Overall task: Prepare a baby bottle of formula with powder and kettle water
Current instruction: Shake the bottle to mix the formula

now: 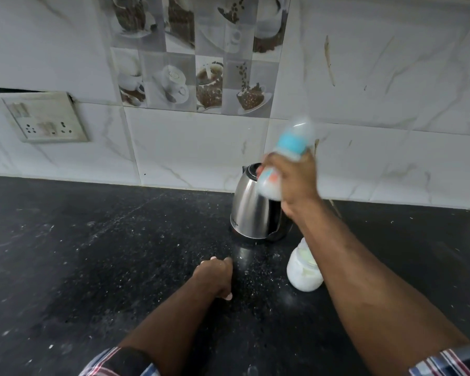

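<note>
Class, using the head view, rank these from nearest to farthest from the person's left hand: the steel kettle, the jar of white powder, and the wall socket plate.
From the left hand, resting on the counter:
1. Steel kettle, just beyond it toward the wall, and jar of white powder, to its right under the other forearm: too close to call.
2. Wall socket plate, far up on the left wall.

Only 1 view is given, a wide-angle camera worn on the person's head, looking forward and down across the dark desk (pixel 92 253) toward the tiled wall (pixel 377 77) behind it. It sits close above the work: both forearms run in from the bottom edge, and straight lines bow toward the frame's edges. The wall fills the upper half.
</note>
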Motion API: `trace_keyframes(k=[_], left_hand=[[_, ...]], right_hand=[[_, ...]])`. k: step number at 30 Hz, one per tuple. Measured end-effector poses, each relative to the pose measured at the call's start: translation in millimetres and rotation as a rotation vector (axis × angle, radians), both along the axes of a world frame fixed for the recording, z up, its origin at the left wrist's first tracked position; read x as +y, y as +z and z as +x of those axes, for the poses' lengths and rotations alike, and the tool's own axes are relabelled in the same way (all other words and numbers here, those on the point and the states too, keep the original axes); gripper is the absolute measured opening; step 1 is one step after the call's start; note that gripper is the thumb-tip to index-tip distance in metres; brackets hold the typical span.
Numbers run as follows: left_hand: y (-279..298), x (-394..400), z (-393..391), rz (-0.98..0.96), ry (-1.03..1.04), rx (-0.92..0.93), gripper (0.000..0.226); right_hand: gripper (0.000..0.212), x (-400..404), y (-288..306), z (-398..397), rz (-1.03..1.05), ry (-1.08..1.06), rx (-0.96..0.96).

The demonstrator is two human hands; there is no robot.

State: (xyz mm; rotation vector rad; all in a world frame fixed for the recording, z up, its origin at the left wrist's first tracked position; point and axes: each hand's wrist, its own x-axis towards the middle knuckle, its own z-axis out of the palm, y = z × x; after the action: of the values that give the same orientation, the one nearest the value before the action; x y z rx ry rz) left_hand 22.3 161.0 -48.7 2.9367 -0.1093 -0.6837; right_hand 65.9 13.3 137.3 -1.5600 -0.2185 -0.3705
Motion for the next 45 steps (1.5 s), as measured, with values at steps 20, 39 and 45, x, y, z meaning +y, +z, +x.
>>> trace_keyframes(k=[20, 39, 45], left_hand=[[-2, 0, 0, 0.013, 0.000, -0.009, 0.092], [-4, 0, 0, 0.020, -0.003, -0.015, 0.089], [-4, 0, -1, 0.016, -0.001, -0.020, 0.089]], right_hand=[[0.040, 7, -23, -6, 0.167, 0.235, 0.286], [0.038, -2, 8, 2, 0.389, 0.211, 0.164], [0.038, 11, -18, -18, 0.020, 0.174, 0.180]])
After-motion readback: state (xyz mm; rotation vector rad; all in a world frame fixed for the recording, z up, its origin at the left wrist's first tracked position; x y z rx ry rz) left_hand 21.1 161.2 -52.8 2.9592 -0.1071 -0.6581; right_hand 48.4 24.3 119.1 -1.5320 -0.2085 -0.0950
